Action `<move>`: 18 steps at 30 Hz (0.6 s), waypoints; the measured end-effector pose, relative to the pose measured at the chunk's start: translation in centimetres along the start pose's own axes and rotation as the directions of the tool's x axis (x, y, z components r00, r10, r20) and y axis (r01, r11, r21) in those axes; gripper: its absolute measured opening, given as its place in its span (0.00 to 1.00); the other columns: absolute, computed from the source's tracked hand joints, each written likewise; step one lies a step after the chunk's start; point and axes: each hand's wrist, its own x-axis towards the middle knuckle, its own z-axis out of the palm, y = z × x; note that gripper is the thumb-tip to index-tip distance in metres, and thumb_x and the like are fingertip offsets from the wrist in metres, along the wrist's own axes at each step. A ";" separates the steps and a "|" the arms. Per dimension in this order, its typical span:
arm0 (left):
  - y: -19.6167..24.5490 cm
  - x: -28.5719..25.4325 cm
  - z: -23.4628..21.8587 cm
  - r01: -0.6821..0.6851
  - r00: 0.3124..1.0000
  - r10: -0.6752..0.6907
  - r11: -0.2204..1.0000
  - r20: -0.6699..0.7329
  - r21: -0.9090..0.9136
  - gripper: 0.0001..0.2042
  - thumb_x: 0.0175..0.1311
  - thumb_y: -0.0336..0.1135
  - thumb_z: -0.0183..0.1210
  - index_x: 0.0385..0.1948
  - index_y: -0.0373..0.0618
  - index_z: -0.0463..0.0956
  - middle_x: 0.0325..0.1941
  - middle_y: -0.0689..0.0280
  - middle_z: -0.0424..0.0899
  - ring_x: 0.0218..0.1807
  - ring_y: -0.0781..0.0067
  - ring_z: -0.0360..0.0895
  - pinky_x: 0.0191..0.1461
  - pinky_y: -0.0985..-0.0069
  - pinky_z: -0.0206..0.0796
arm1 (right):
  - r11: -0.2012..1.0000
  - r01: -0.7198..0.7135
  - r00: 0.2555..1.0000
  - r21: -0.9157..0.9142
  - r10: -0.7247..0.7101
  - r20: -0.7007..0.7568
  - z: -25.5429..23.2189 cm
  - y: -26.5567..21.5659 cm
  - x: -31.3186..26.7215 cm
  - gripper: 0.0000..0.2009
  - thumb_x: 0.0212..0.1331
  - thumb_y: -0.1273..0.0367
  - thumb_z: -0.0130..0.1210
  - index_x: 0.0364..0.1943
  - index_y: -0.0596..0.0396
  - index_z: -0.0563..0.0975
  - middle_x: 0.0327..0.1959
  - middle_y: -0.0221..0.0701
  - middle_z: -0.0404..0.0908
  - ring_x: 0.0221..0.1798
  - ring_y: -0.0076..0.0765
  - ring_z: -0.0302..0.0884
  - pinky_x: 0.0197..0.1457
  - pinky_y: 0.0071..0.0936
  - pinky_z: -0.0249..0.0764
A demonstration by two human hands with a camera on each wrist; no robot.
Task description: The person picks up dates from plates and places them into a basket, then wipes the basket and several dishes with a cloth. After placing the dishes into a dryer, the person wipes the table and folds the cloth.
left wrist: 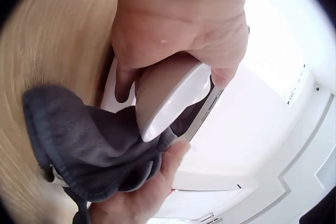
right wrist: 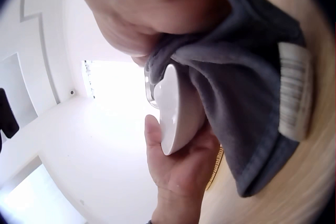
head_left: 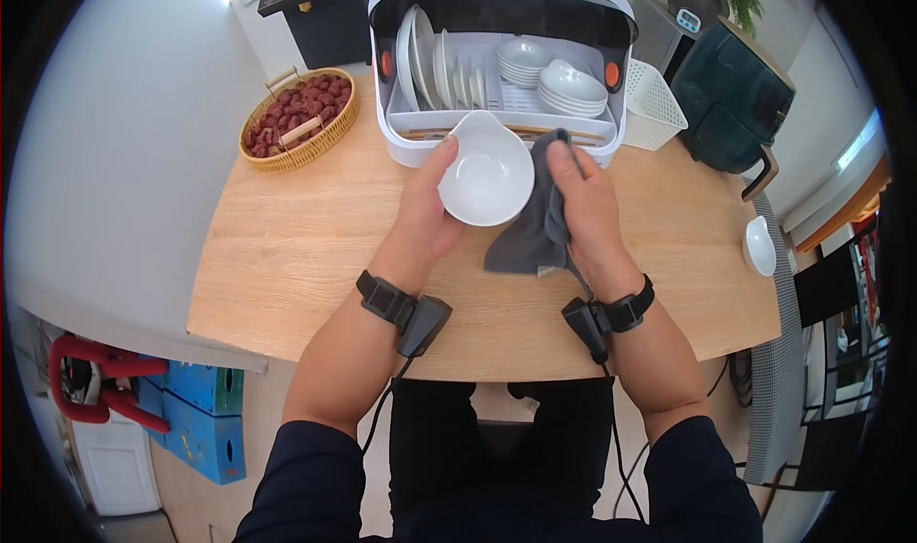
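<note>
My left hand (head_left: 426, 209) grips a white bowl (head_left: 489, 175) with a small pouring lip, thumb at the rim and fingers beneath it. The bowl's hollow faces up toward the head camera, over the front of the dish box. In my right hand (head_left: 590, 209) is a grey cloth (head_left: 535, 228), pinched under the thumb and hanging down beside the bowl. The cloth lies close against the bowl's right side; in the right wrist view a pale label (right wrist: 295, 91) shows on its edge. From the left wrist view the bowl (left wrist: 173, 100) is seen edge-on, partly in front of the cloth.
A white dish box (head_left: 406, 147) with raised lid holds plates, stacked bowls and chopsticks at the table's back. Left of it is a wicker basket (head_left: 291, 164) of dark red fruit. A white basket (head_left: 659, 113), a dark green air fryer (head_left: 726, 104) and a small white bowl (head_left: 759, 247) stand right.
</note>
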 end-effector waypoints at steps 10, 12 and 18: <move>-3.7 0.0 0.9 -0.071 0.995 0.047 0.953 0.088 0.294 0.28 0.80 0.58 0.48 0.62 0.40 0.71 0.58 0.61 0.81 0.58 0.69 0.80 0.62 0.68 0.75 | 0.566 0.597 0.791 -0.568 -0.531 0.303 2.2 1.7 -1.5 0.09 0.62 0.69 0.60 0.43 0.58 0.81 0.43 0.37 0.83 0.45 0.45 0.81 0.50 0.37 0.77; -3.3 -0.2 0.7 -0.070 0.994 0.045 0.962 0.102 0.265 0.28 0.80 0.58 0.47 0.63 0.40 0.71 0.58 0.60 0.80 0.58 0.68 0.80 0.62 0.68 0.75 | 0.630 0.568 0.822 -0.530 -0.403 0.402 1.8 1.4 -1.5 0.08 0.62 0.69 0.60 0.42 0.58 0.81 0.42 0.36 0.83 0.44 0.45 0.81 0.49 0.38 0.77; -0.7 -0.1 1.3 -0.091 0.995 0.097 0.987 -0.038 0.132 0.29 0.81 0.59 0.42 0.66 0.42 0.69 0.62 0.59 0.80 0.63 0.63 0.78 0.68 0.65 0.71 | 0.066 0.713 0.684 -0.698 -0.286 0.671 0.5 -1.0 -2.6 0.09 0.58 0.68 0.62 0.42 0.52 0.83 0.39 0.36 0.84 0.39 0.46 0.83 0.42 0.40 0.78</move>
